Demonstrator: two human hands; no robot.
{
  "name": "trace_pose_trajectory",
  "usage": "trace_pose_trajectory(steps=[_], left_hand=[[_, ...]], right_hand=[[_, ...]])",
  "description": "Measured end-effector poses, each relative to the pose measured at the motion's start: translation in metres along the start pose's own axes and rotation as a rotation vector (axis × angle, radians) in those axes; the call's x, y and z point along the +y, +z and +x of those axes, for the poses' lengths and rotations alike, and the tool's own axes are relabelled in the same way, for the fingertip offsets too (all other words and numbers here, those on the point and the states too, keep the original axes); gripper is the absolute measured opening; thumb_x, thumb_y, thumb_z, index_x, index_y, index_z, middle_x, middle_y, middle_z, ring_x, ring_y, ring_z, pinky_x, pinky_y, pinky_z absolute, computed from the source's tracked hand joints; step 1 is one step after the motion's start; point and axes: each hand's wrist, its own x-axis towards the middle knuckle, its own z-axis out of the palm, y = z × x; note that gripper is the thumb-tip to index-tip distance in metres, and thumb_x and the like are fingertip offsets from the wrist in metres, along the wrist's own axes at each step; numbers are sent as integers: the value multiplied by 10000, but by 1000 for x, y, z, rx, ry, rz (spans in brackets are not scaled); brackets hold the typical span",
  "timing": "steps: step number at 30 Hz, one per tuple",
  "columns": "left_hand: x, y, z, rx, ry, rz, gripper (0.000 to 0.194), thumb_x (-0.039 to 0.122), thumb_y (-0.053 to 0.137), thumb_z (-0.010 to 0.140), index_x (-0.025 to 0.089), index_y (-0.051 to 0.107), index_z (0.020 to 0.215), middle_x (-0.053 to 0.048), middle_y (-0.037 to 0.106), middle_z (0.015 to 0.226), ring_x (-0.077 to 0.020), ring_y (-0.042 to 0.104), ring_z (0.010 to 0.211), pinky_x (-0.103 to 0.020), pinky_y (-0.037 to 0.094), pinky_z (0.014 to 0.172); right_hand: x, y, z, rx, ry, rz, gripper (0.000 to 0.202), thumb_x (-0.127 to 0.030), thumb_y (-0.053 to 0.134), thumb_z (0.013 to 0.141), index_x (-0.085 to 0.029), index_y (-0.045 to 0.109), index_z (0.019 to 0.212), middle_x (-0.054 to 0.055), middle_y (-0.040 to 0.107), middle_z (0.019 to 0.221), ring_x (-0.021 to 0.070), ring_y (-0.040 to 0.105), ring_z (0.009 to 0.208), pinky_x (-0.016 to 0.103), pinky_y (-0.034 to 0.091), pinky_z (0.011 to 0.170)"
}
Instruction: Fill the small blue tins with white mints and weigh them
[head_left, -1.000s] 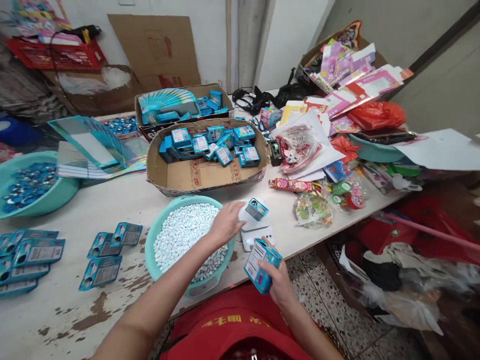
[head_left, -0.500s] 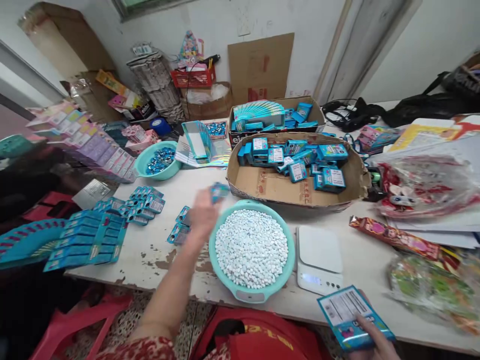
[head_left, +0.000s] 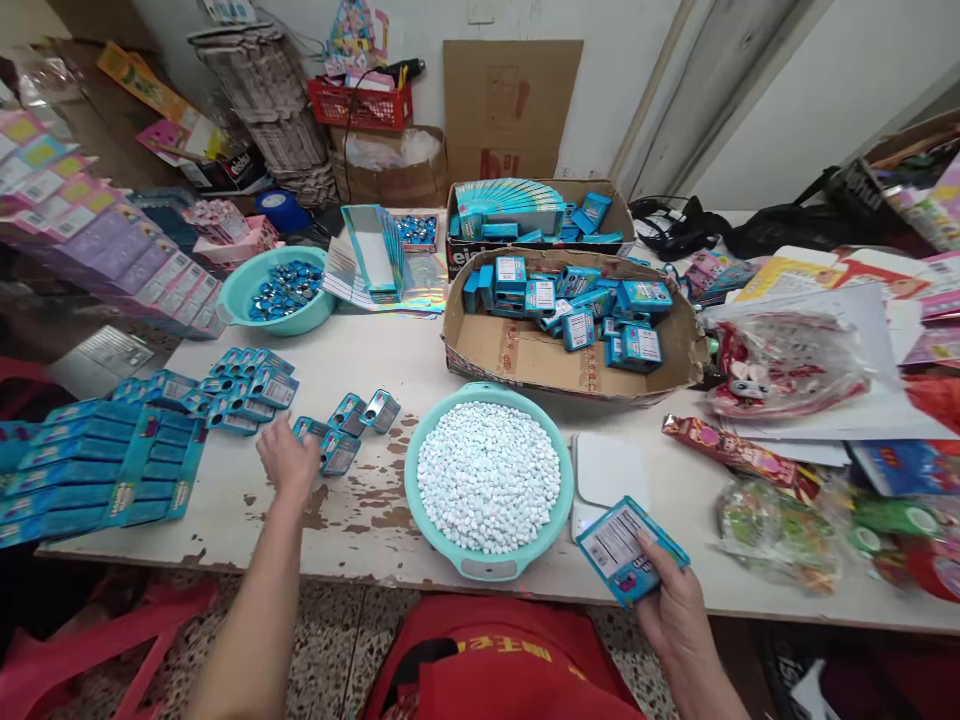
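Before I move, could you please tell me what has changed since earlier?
The left hand took a small blue box off the scale, carried it left and let go; it now reaches the boxes farther left. The right hand still holds its blue pack; the white-filled bowl stayed put.

The white table is showing brown worn patches near its front edge. It is supporting the pellet basin, with the scale sitting just right of it. Two cartons — front and rear — are standing behind. Small boxes are lying on the left; a red packet and a clear bag are lying on the right.
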Motion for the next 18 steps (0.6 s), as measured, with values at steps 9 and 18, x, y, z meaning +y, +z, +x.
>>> trace_pose_trajectory(steps=[9, 18], left_hand=[[136, 87, -108, -684, 536, -424, 439, 416, 588, 779, 204, 578, 1163, -117, 481, 1372, -291, 324, 1334, -419, 178, 1122], [174, 116, -115, -825, -145, -835, 351, 428, 797, 550, 198, 598, 724, -129, 661, 993, -365, 461, 1191, -408, 341, 989]], right_hand=[[-3, 17, -9, -116, -112, -44, 491, -355, 834, 489, -184, 651, 912, 11, 715, 783, 221, 673, 711, 362, 561, 678], [1, 34, -12, -194, -106, -56, 482, -398, 840, 514, -165, 642, 886, 21, 700, 775, 191, 645, 670, 324, 545, 639]])
